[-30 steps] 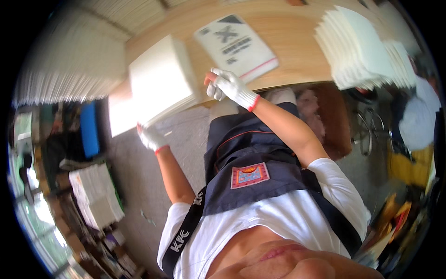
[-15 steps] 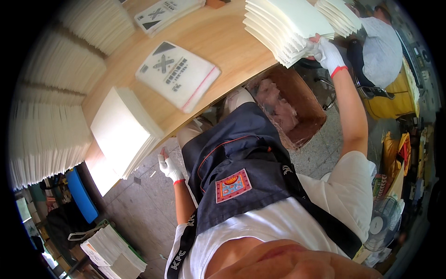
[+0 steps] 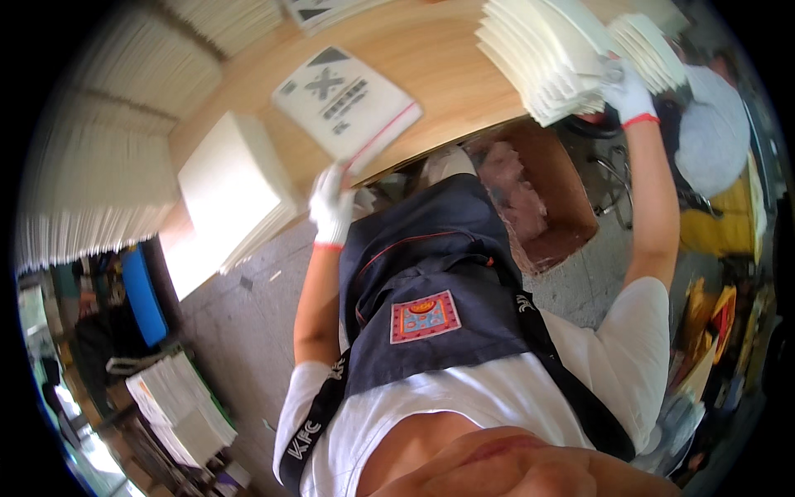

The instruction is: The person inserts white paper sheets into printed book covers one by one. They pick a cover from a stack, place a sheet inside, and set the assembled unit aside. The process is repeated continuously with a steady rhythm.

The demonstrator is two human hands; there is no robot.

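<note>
My right hand (image 3: 629, 91), in a white knitted glove with a red cuff, grips the near right corner of a stack of cream paper booklets (image 3: 546, 50) on the far right of the table. Its bare fingertips press on the top sheets. My left hand (image 3: 331, 207), gloved the same way, is raised at the table's front edge. Its fingers reach the near corner of a flat, pale packet (image 3: 348, 99) with dark print and a pink line along one edge. Blur hides whether they pinch it.
A white paper stack (image 3: 236, 186) stands left on the wooden table (image 3: 439, 83), beside tall rows of paper (image 3: 108, 166). A cardboard box (image 3: 563, 215) with pinkish scraps sits below the table edge. Another person (image 3: 716, 124) sits at the far right.
My left hand has risen from beside the table to the packet's near corner. My right hand stays at the booklet stack's corner. The whole view has shifted slightly.
</note>
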